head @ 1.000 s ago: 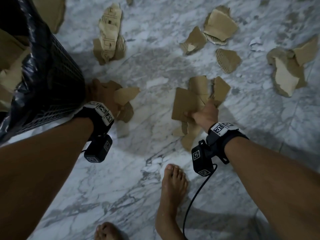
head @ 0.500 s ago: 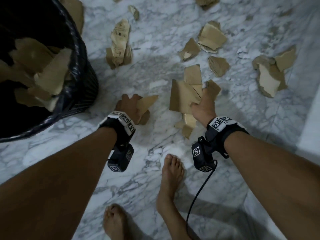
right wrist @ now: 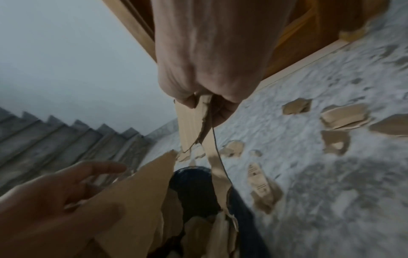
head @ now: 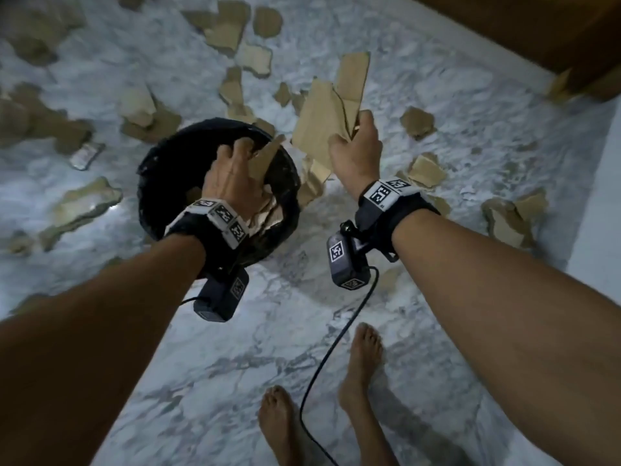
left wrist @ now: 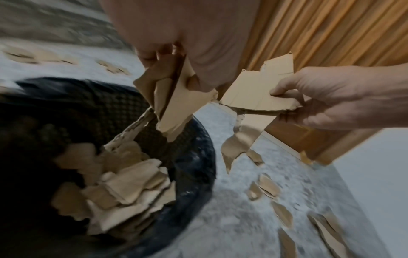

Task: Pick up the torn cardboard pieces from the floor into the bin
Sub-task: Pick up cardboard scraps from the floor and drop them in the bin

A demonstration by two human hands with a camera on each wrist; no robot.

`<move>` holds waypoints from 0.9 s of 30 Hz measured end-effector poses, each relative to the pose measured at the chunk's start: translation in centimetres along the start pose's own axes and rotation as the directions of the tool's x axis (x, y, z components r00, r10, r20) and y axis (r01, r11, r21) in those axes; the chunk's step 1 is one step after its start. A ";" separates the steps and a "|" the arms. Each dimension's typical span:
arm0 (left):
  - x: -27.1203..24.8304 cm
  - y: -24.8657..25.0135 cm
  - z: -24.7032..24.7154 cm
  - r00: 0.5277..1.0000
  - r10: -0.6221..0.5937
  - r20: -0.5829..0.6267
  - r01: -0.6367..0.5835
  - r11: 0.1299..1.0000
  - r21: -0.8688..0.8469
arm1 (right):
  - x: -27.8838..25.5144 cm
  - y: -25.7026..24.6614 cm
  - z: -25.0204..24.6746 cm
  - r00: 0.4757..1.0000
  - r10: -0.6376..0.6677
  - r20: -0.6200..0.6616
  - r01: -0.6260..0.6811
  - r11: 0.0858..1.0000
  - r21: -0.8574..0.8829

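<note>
The black bin (head: 142, 190) stands on the marble floor, partly filled with torn cardboard (left wrist: 132, 188). My left hand (head: 248, 153) hangs over the bin's mouth and pinches a few brown cardboard pieces (left wrist: 176, 101) that point down into it. My right hand (head: 346, 129) is just right of the bin's rim (left wrist: 205, 148). It grips a bunch of larger cardboard pieces (head: 319, 122), and strips hang from them (right wrist: 194, 125). In the right wrist view the left hand's fingers (right wrist: 95, 169) spread above its cardboard (right wrist: 137, 200).
Several torn cardboard pieces (head: 228, 28) lie scattered on the floor around and beyond the bin, more at the right (head: 510, 220). A wooden door (head: 537, 28) and a white wall (head: 605, 230) close off the right. My bare feet (head: 363, 358) and a cable (head: 322, 364) are below. Stairs (right wrist: 66, 139) rise nearby.
Both hands have risen from the floor with their cardboard and moved to the bin: the left is now over its mouth, the right beside its rim.
</note>
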State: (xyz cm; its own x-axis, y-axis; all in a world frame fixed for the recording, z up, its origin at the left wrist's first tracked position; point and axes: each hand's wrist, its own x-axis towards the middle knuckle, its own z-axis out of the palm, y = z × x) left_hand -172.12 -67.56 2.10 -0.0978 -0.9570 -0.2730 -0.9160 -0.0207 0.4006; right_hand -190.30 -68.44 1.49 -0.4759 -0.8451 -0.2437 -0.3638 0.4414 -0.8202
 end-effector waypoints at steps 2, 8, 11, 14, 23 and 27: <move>0.1 -2.6 -1.9 0.997 -0.075 -0.030 0.075 0.997 0.011 | -1.4 -1.9 2.6 0.998 -0.018 0.063 0.018 1.000 -0.001; -0.1 -8.3 -2.5 0.972 -0.220 -0.086 0.221 0.975 0.001 | -5.4 -1.8 9.7 0.975 0.086 0.204 -0.068 0.993 -0.093; -0.5 -8.9 -1.6 0.968 -0.243 -0.066 0.243 0.970 -0.011 | -6.6 0.1 11.1 0.939 0.160 0.303 -0.129 0.984 -0.121; -1.6 -8.8 -0.5 0.975 -0.222 -0.007 0.222 0.975 0.029 | -7.6 2.5 9.5 0.920 0.205 0.335 -0.159 0.974 -0.161; -4.0 0.5 4.9 0.985 -0.089 0.146 0.077 0.993 0.088 | -6.2 10.7 -6.6 0.931 0.325 0.168 -0.231 0.879 -0.417; -4.3 6.4 9.3 0.969 0.001 0.248 -0.015 0.998 0.056 | -3.7 15.4 -13.2 0.930 0.348 0.117 -0.257 0.844 -0.470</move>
State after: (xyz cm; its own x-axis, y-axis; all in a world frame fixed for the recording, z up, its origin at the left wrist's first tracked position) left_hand -181.21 -60.94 -2.25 -0.1924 -0.8553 -0.4812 -0.9346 0.0102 0.3556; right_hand -204.76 -54.50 -3.42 -0.4757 -0.6676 -0.5727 -0.5615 0.7316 -0.3865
